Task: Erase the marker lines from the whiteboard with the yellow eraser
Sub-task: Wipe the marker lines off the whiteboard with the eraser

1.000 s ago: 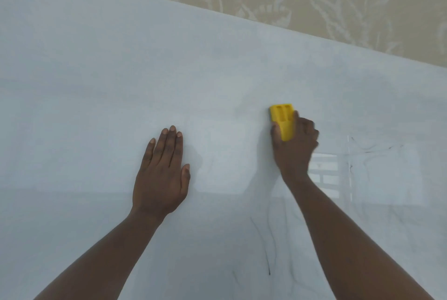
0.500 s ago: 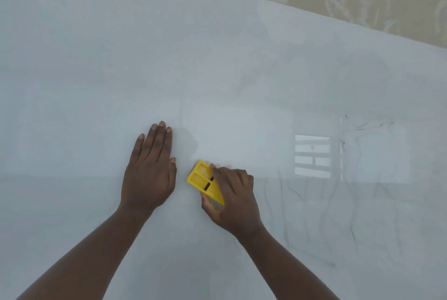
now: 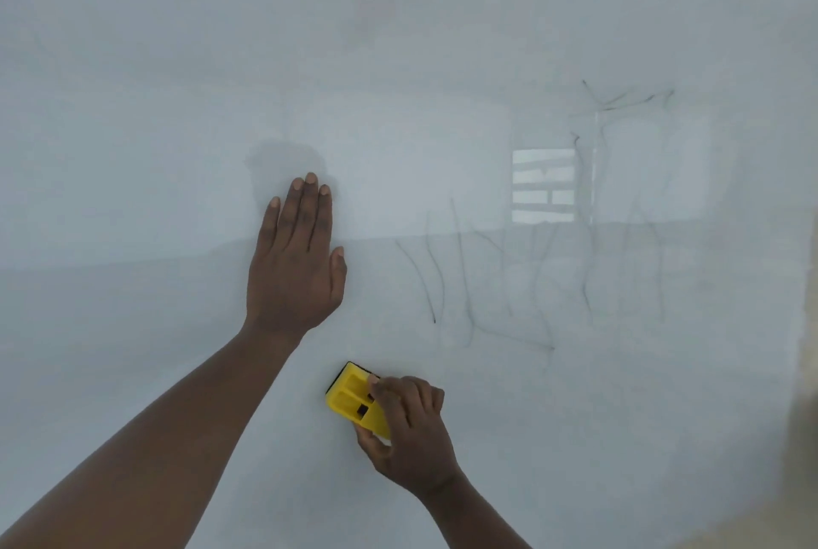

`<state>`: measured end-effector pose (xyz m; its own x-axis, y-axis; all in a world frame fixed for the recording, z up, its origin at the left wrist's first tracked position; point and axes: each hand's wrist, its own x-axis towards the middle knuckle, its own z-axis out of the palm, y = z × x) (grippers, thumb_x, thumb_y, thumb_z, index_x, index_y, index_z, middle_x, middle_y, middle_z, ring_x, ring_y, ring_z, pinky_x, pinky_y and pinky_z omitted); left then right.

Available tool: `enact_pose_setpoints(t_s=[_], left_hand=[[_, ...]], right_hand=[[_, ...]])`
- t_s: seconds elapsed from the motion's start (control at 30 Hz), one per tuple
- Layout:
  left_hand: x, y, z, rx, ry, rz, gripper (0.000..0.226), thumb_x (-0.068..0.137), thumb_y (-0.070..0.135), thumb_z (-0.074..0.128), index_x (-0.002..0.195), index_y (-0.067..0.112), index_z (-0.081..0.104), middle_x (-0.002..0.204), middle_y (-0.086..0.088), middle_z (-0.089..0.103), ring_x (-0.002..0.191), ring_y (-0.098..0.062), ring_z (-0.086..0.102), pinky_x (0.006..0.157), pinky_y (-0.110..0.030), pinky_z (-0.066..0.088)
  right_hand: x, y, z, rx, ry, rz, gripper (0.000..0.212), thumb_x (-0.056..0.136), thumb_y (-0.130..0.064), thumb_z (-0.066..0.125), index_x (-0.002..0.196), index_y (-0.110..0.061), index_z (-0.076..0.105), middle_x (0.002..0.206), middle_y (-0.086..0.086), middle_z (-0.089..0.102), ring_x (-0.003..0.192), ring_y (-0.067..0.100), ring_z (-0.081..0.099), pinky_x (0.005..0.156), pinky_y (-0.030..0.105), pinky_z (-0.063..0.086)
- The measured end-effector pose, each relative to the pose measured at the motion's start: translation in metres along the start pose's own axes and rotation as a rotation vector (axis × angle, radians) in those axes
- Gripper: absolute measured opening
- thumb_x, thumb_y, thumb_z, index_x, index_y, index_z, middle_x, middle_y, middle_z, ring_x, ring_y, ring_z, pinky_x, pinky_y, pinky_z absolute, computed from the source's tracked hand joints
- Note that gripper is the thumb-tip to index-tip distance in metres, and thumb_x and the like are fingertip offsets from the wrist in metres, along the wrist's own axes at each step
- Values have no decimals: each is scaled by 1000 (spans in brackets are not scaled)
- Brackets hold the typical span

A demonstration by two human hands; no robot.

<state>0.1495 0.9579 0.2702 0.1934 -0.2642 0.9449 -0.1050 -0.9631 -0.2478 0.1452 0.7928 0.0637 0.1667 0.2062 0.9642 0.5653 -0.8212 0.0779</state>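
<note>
right hand (image 3: 409, 433) grips yellow eraser (image 3: 354, 400), pad pressed on whiteboard (image 3: 133, 105) | left hand (image 3: 294, 265) flat, released, bracing | marker lines (image 3: 509, 282) remain right

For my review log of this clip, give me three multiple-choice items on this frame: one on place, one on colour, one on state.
1. Where do the remaining thin dark marker lines lie relative to the rectangular eraser?
A. Up and right
B. Down and left
C. Under it

2. The eraser's plastic body is:
A. Blue
B. Yellow
C. Red

3. The left hand is:
A. Gripping a marker
B. Flat on the glossy whiteboard
C. Out of view

Answers: 1 A, lines sit beyond the right hand; 2 B, body plainly yellow; 3 B, fingers extended, palm down.
</note>
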Motion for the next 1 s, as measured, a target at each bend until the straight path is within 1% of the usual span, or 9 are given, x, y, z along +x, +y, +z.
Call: enact_pose_setpoints(t_s=[0.1,0.17,0.33,0.47,0.57,0.67,0.77,0.87,1.0], left_hand=[[0,-2,4,19,-8,11,67,101,31,29,158,0,16,166,-20,18,156,-32,15,129,-47,13],[0,-3,4,23,-11,10,68,100,31,30,158,0,15,167,-20,17,157,-32,14,129,-47,12],[0,-2,5,33,-10,7,69,99,31,32,158,0,15,167,-20,16,157,-31,13,129,-48,12],[-1,-1,5,40,2,6,68,99,31,32,158,-1,16,167,-21,16,157,-31,13,129,-49,13],[0,0,6,36,-1,0,69,99,30,32,158,-1,15,167,-20,15,157,-31,11,129,-49,12],[-1,1,7,41,8,-2,68,100,30,31,158,-1,15,167,-21,14,157,-32,11,128,-50,13],[-1,2,8,46,10,3,67,100,30,29,158,-1,15,167,-21,14,157,-32,11,128,-50,14],[-2,0,9,41,5,9,67,101,30,28,158,-1,13,168,-20,12,157,-31,9,128,-50,13],[-3,-3,8,17,10,28,66,100,25,30,158,0,13,168,-19,13,157,-31,9,129,-49,12]], right_hand=[[3,32,-16,-39,95,152,55,86,-43,66,129,-13,51,112,4,54,95,25,54,74,36,40],[9,63,-31,-62,190,335,58,86,-42,64,131,-9,49,115,6,49,98,26,51,78,37,40],[8,129,-62,-29,283,761,69,85,-47,54,135,1,49,111,26,54,106,38,47,86,50,42],[-8,167,-77,38,441,1112,76,83,-57,49,141,-9,40,122,25,46,118,39,42,97,61,41],[-7,175,-78,70,553,1213,72,84,-50,53,141,-8,41,124,22,47,122,36,41,101,58,40],[15,161,-73,98,652,1161,71,83,-52,55,138,-7,48,120,24,51,118,38,46,100,55,41],[53,128,-58,68,600,958,68,82,-50,58,134,-7,53,112,24,55,109,38,50,95,49,40],[89,80,-34,12,522,685,63,81,-46,63,131,-8,58,105,19,59,101,31,48,88,41,36],[93,22,-6,-15,422,273,56,82,-43,69,127,-13,59,109,4,54,92,26,53,79,37,39]])
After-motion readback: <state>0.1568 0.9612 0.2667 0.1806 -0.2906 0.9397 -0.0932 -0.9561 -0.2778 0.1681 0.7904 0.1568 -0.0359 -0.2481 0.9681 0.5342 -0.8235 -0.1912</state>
